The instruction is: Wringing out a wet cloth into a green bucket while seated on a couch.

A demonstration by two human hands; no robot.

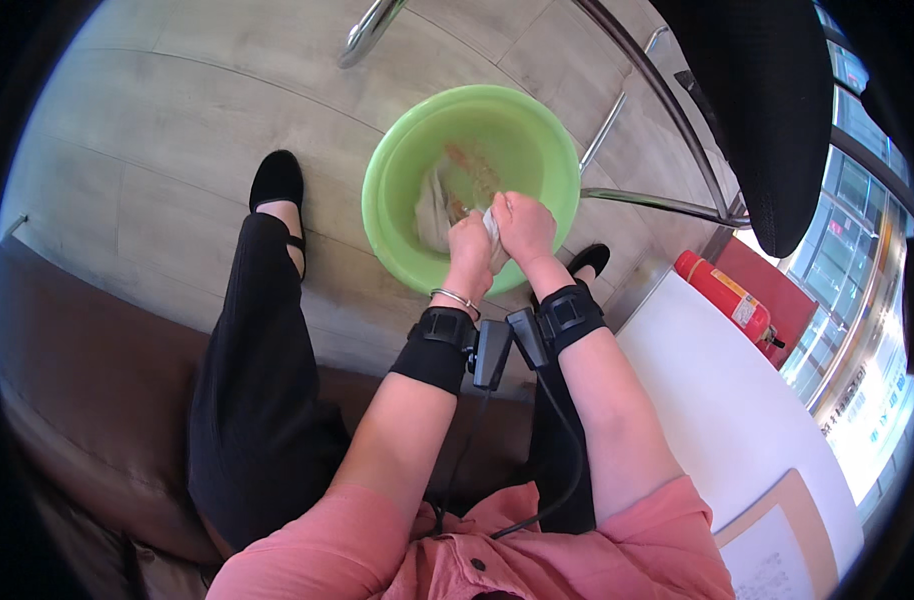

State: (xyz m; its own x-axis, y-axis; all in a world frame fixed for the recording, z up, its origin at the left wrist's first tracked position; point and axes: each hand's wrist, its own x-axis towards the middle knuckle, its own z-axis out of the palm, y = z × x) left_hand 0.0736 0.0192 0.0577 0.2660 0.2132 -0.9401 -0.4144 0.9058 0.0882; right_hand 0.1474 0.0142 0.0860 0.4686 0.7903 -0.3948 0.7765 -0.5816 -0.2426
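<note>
From my end of the link, the largest surface I see is the wood-look floor (197, 110), and on it, at 12 o'clock from the wearer's lap, stands the green basin (389, 205). It is wide-mouthed and looks like thin plastic, so I judge it would slide easily if bumped at the rim. Inside I make out what seems to be some liquid, its depth unclear to me, with a reddish-brown patch (467, 160) near the basin's 12 o'clock (stain, splash or reflection, I can't say from here), and a pale cloth (432, 215) slumped toward 8 o'clock. Of the two hands, the right hand (525, 228) is at the basin's 4 o'clock and the left hand (470, 248) at its 6; both are clenched around a bunched cloth (494, 235), which sits between them above the basin's near side. Whether it joins the pale cloth below, I cannot tell. I'd expect it to be soft and limp, heavier than it looks if soaked, slippery when wet, yet hardly fragile; gathered folds in full fists should hold better than a pinched edge.
</note>
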